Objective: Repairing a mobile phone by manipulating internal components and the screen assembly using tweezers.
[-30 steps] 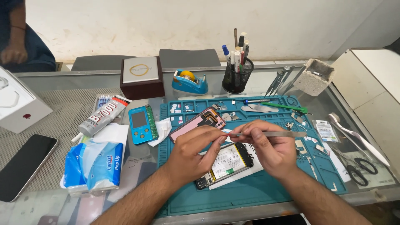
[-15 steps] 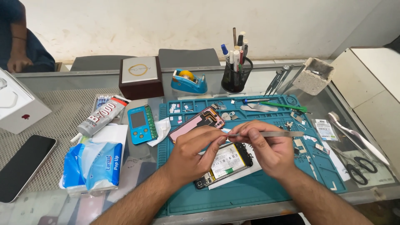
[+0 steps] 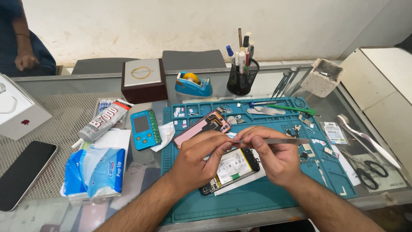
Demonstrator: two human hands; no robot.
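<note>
My left hand (image 3: 199,161) and my right hand (image 3: 270,154) meet above a teal work mat (image 3: 257,197). The right hand grips metal tweezers (image 3: 285,141), whose tips point left to the pinched fingertips of the left hand. What the left fingers pinch is too small to tell. Under both hands lies an opened phone (image 3: 231,169) with its battery showing. A pink phone back cover (image 3: 201,126) rests on the mat just beyond the left hand.
On the glass table: a tube of glue (image 3: 103,121), blue tissue pack (image 3: 96,172), small blue device (image 3: 145,129), black phone (image 3: 23,172), white box (image 3: 17,112), brown box (image 3: 143,79), tape dispenser (image 3: 193,84), pen cup (image 3: 242,77), scissors (image 3: 369,172). Another person's arm (image 3: 23,51) is far left.
My hands stay together over the opened phone with hardly any shift. The other person's hand at far left has moved slightly.
</note>
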